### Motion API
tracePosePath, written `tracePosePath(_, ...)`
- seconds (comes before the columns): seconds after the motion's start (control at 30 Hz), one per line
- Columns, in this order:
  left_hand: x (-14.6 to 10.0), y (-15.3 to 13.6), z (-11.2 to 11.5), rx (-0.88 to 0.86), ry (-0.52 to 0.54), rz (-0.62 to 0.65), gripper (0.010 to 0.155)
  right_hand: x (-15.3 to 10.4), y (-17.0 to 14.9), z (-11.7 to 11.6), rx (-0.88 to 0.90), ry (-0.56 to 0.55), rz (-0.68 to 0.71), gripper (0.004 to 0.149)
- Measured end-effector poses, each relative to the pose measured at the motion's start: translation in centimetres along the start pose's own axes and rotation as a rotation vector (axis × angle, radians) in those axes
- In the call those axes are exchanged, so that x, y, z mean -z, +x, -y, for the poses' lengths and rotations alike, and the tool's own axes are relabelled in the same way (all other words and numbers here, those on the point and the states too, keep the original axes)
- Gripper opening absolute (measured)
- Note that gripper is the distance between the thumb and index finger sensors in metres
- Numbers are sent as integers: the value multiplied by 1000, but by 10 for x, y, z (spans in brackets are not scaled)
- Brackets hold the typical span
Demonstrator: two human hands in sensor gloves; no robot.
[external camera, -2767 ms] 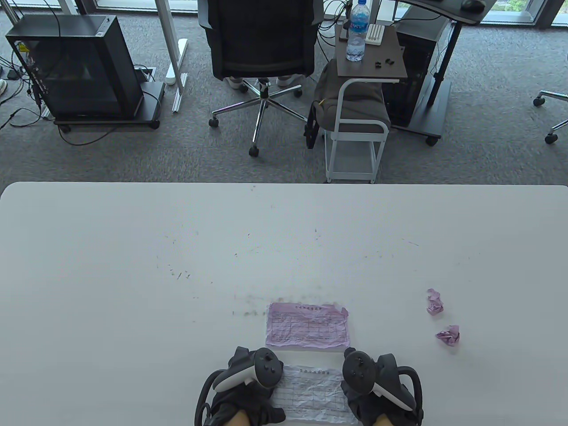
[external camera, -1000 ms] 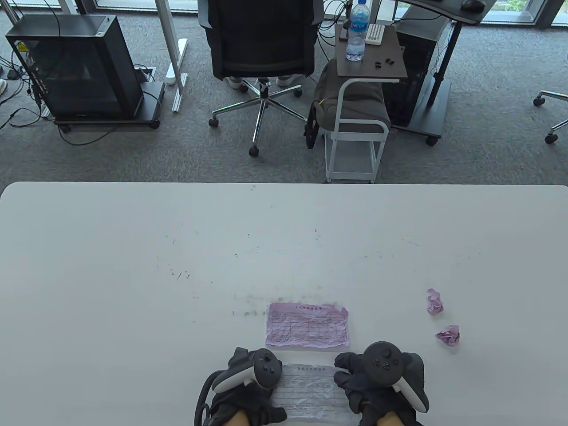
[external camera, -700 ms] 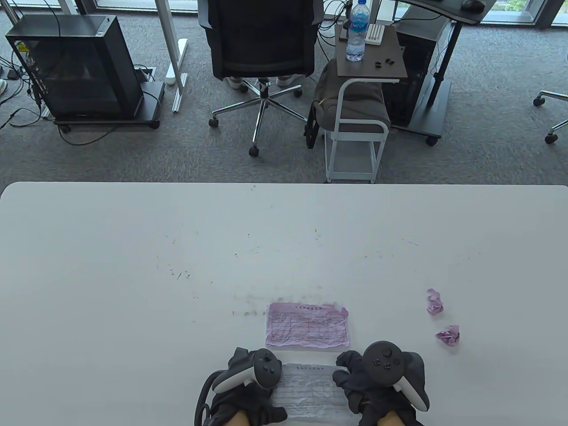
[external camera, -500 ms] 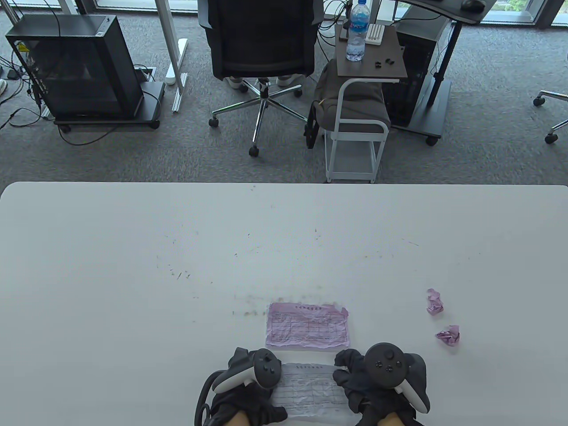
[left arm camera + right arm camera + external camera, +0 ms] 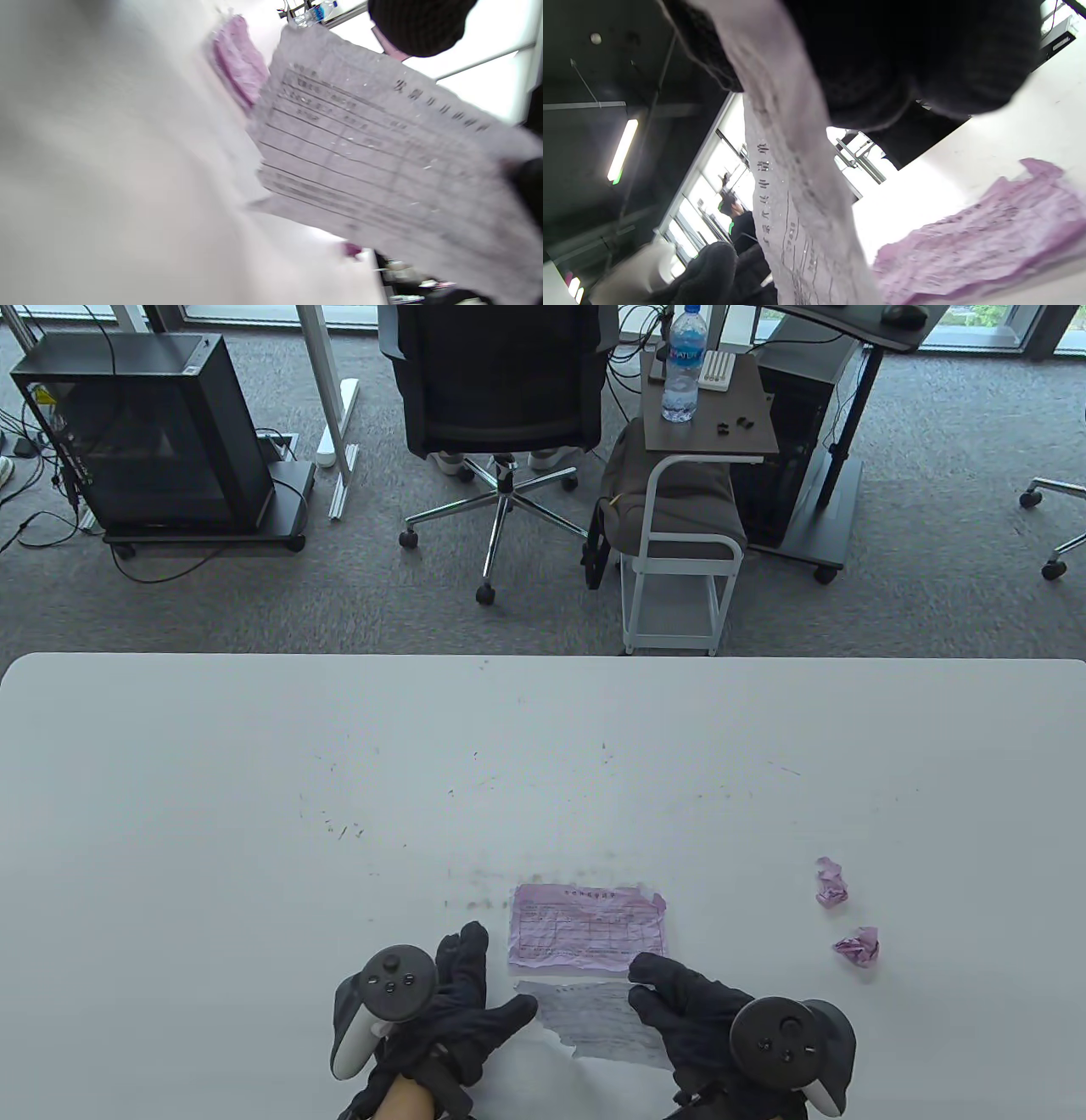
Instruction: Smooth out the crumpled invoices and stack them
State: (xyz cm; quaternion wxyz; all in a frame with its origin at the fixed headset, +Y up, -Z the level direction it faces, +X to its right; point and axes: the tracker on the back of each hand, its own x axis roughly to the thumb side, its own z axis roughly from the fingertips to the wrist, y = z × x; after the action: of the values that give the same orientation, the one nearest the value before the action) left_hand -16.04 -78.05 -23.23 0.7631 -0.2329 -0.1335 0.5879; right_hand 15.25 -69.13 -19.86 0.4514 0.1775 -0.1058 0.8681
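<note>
Both hands have moved up off the surface (image 5: pixel 254 780) w/ the white invoice (image 5: pixel 598 1020), now face-down & tilted, held btwn left hand (image 5: pixel 441 1018) and right hand (image 5: pixel 696 1018); each grip pinches a side edge. Risk: thin wrinkled sheet w/ ragged edges may tear or land skewed, missing the flattened purple invoice (image 5: pixel 588 928) just beyond. Two crumpled purple balls (image 5: pixel 832 882) (image 5: pixel 857 945) wait at right

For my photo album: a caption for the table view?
Two gloved hands lift a white invoice beside the flattened pink one.
</note>
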Motion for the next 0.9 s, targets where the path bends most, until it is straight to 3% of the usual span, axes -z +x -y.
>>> tracePosePath(0.1, 3, -3, 8, -266, -102, 80, 107, -2, -6, 9, 264, -61, -58, 40)
tracePosePath(0.17, 6, -4, 15, -351, -177, 98, 109, -4, -14, 12, 366, -92, -133, 40)
tracePosePath(0.27, 8, 1, 19, -433, -182, 130, 102, -7, -27, 13, 402, -111, -238, 41)
tracePosePath(0.53, 2, 21, 10, -288, -28, 241, 71, -4, -31, 7, 259, -88, -278, 42)
tracePosePath(0.63, 0, 31, 7, -175, 36, 247, 50, -3, -25, 9, 228, -86, -269, 44)
tracePosePath(0.77, -7, 58, 8, 163, 139, 277, 51, 1, -12, 13, 146, -62, -249, 48)
tracePosePath(0.9, -7, 75, 12, 244, 140, 223, 54, 9, 10, 14, -172, 27, -181, 51)
